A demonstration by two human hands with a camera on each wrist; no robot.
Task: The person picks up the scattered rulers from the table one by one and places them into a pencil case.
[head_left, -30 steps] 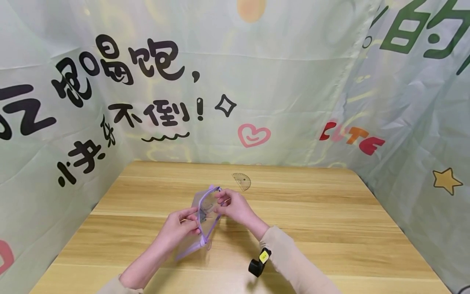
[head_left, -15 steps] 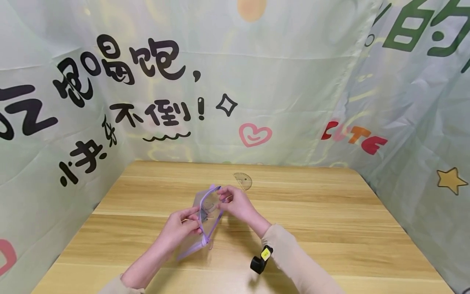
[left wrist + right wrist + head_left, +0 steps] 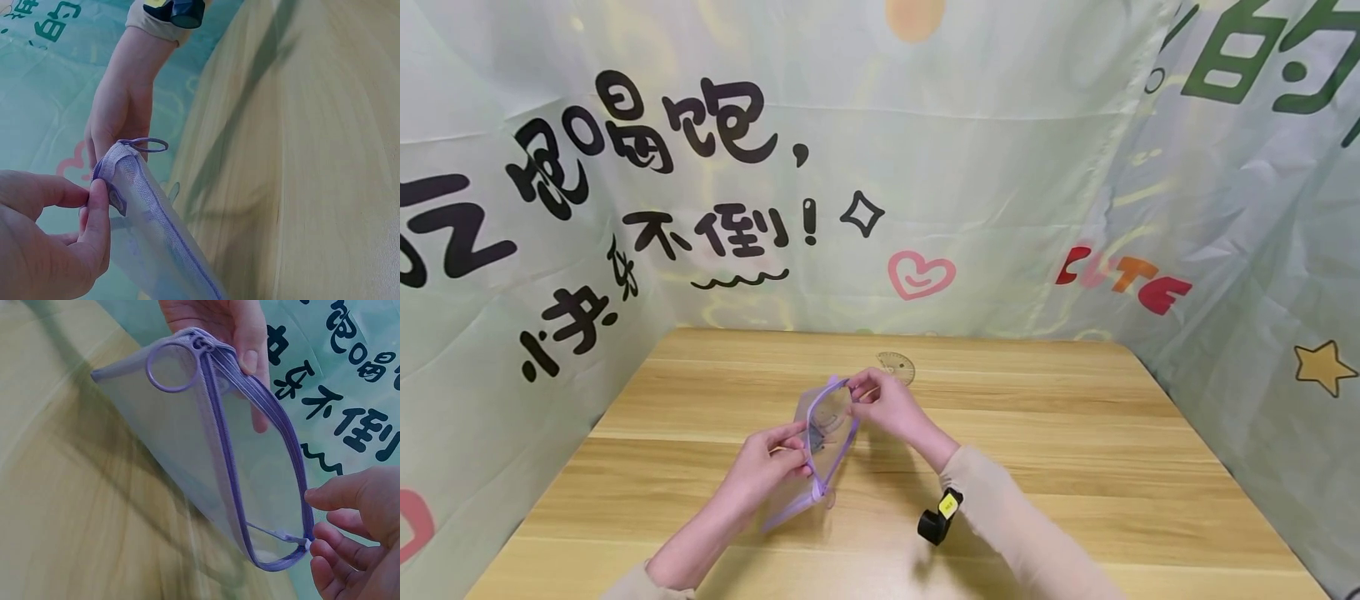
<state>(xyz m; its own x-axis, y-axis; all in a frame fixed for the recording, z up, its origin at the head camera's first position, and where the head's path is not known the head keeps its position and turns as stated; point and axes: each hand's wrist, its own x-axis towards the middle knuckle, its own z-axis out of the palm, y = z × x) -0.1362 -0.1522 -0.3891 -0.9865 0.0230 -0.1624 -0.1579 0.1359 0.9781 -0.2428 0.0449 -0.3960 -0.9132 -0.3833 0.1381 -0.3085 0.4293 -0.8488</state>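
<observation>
A see-through zip pouch (image 3: 842, 446) with purple trim stands tilted over the table, its mouth spread apart. My left hand (image 3: 767, 458) pinches the near side of the mouth between thumb and fingers. At the far end of the zip my right hand (image 3: 891, 408) has its curled fingertips and thumb at the rim, pinching it. A purple ring (image 3: 173, 367) hangs from one end of the zip in the right wrist view. Through the clear side a blurred grey shape (image 3: 817, 435) shows. Part of the pouch is hidden behind the left fingers (image 3: 94, 231).
A clear protractor (image 3: 901, 367) lies on the wooden table (image 3: 1037, 417) just beyond the right hand, which partly covers it. A black wrist camera (image 3: 934, 525) is strapped to the right wrist. Printed cloth (image 3: 1000, 183) surrounds the table at the back and sides.
My right hand has moved slightly away from me along the rim, from the pouch's mouth to its far end, now overlapping the protractor. The left hand and pouch stay nearly still.
</observation>
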